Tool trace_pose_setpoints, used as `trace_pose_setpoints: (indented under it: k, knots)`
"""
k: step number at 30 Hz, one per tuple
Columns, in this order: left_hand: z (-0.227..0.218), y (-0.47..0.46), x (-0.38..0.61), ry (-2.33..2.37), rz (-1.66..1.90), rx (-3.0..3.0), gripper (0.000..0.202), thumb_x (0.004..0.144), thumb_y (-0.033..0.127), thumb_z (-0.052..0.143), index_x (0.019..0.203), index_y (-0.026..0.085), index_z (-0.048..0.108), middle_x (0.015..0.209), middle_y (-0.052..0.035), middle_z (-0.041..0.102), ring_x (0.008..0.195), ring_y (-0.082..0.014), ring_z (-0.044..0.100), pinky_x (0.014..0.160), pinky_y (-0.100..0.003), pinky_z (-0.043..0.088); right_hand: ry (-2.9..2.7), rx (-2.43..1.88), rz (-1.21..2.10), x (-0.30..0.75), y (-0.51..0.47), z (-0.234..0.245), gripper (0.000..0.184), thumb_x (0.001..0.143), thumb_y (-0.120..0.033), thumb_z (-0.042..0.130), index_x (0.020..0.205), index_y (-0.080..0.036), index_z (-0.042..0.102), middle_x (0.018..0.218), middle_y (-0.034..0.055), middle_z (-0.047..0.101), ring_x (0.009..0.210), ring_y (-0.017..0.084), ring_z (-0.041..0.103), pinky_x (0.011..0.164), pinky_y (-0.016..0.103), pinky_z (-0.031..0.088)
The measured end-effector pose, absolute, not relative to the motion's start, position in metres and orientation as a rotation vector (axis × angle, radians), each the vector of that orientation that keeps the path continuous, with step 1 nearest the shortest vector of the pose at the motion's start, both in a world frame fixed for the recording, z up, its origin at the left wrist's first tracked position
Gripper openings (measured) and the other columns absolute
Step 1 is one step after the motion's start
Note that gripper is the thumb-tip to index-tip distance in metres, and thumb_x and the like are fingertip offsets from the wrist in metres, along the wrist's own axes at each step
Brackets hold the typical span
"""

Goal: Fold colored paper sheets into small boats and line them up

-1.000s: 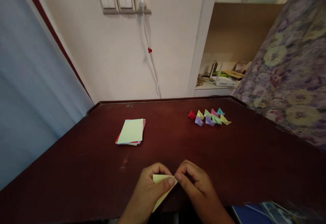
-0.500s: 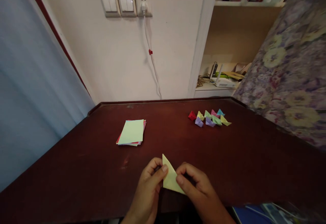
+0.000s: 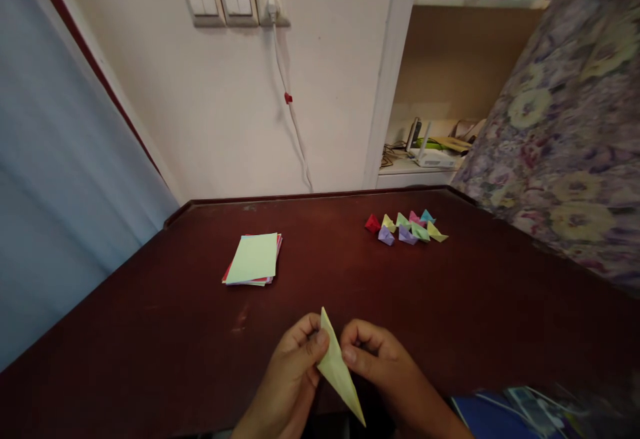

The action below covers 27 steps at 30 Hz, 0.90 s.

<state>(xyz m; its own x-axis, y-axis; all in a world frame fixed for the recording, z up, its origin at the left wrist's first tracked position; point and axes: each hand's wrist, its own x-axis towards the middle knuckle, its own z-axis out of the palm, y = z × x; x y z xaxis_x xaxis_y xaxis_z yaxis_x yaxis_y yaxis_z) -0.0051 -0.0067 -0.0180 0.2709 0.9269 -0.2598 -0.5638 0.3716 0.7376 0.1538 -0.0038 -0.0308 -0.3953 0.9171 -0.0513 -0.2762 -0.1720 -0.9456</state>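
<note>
A pale yellow folded paper [image 3: 336, 366] stands out from my left hand [image 3: 295, 366], a narrow pointed shape with one tip up and the other pointing down towards me. My left thumb presses on its near face, with the fingers behind it. My right hand [image 3: 373, 352] pinches at the paper's right edge with thumb and forefinger; the exact grip there is partly hidden. Both hands are just above the front of the dark red table [image 3: 175, 332].
A stack of coloured paper sheets [image 3: 254, 259] lies left of centre. Several small folded paper boats [image 3: 407, 234] stand in two rows at the back right. A blue flat item [image 3: 480, 416] is at the lower right. Blue [image 3: 60, 179] and flowered [image 3: 565, 126] curtains flank the table.
The yellow paper has turned from a wide triangle to a narrower shape, its lower tip swinging down towards me. My right fingers have shifted slightly along its edge. The camera view has moved a little.
</note>
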Motion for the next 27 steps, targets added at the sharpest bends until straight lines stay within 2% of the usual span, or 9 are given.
trace_pose_setpoints:
  k: [8,13,18,22,24,26,27]
  knots:
    - [-0.023,-0.007,-0.006,0.766,1.063,0.565,0.024,0.076,0.033,0.083,0.078,0.016,0.066,0.069,0.0022,0.053,0.065,-0.0120,0.046,0.061,-0.024,0.041,-1.183,-0.916,1.696,0.154,-0.006,-0.025,0.024,0.083,-0.037,0.068,0.074,-0.019,0.056,0.069,-0.0038,0.047,0.065,0.013,0.039,0.062,0.024,0.034]
    - [-0.022,-0.007,-0.003,0.804,1.121,0.656,0.024,0.078,0.034,0.081,0.077,0.018,0.064,0.070,0.0021,0.055,0.066,-0.0131,0.046,0.064,-0.025,0.041,-1.386,-1.153,1.281,0.152,-0.007,-0.013,0.007,0.077,-0.019,0.061,0.079,-0.021,0.054,0.077,-0.0014,0.054,0.074,0.017,0.050,0.067,0.027,0.040]
    - [-0.020,-0.007,0.001,0.870,1.201,0.734,0.028,0.077,0.035,0.081,0.071,0.018,0.059,0.067,0.0039,0.052,0.063,-0.0124,0.040,0.060,-0.024,0.038,-1.666,-1.076,1.025,0.155,-0.009,-0.016,0.012,0.080,-0.011,0.053,0.076,-0.022,0.052,0.076,-0.0015,0.056,0.071,0.016,0.053,0.067,0.027,0.041]
    - [-0.019,-0.007,0.001,0.879,1.200,0.774,0.027,0.079,0.035,0.079,0.071,0.019,0.060,0.068,0.0040,0.051,0.064,-0.0127,0.041,0.062,-0.024,0.039,-1.788,-0.981,0.919,0.159,-0.010,-0.013,0.015,0.088,-0.012,0.050,0.081,-0.022,0.058,0.078,-0.0006,0.058,0.072,0.015,0.056,0.067,0.026,0.043]
    - [-0.020,-0.007,-0.001,0.883,1.185,0.790,0.021,0.083,0.037,0.075,0.078,0.020,0.064,0.072,0.0030,0.055,0.068,-0.0136,0.046,0.065,-0.025,0.041,-1.863,-0.969,0.842,0.160,-0.010,-0.012,0.019,0.092,-0.011,0.048,0.085,-0.021,0.062,0.080,0.0009,0.060,0.073,0.015,0.058,0.067,0.027,0.044]
    - [-0.023,-0.007,-0.002,0.894,1.172,0.811,0.019,0.087,0.039,0.071,0.096,0.023,0.069,0.085,0.0001,0.063,0.081,-0.0166,0.055,0.075,-0.027,0.045,-1.963,-0.980,0.711,0.159,-0.010,-0.013,0.024,0.093,-0.009,0.044,0.093,-0.021,0.065,0.082,0.0035,0.062,0.075,0.018,0.059,0.068,0.029,0.044]
    - [-0.024,-0.007,-0.003,0.903,1.166,0.826,0.025,0.088,0.040,0.070,0.108,0.025,0.068,0.095,-0.0016,0.067,0.090,-0.0189,0.058,0.082,-0.029,0.045,-2.015,-0.995,0.631,0.158,-0.011,-0.014,0.027,0.092,-0.008,0.043,0.096,-0.021,0.066,0.083,0.0050,0.062,0.076,0.019,0.059,0.068,0.031,0.044]
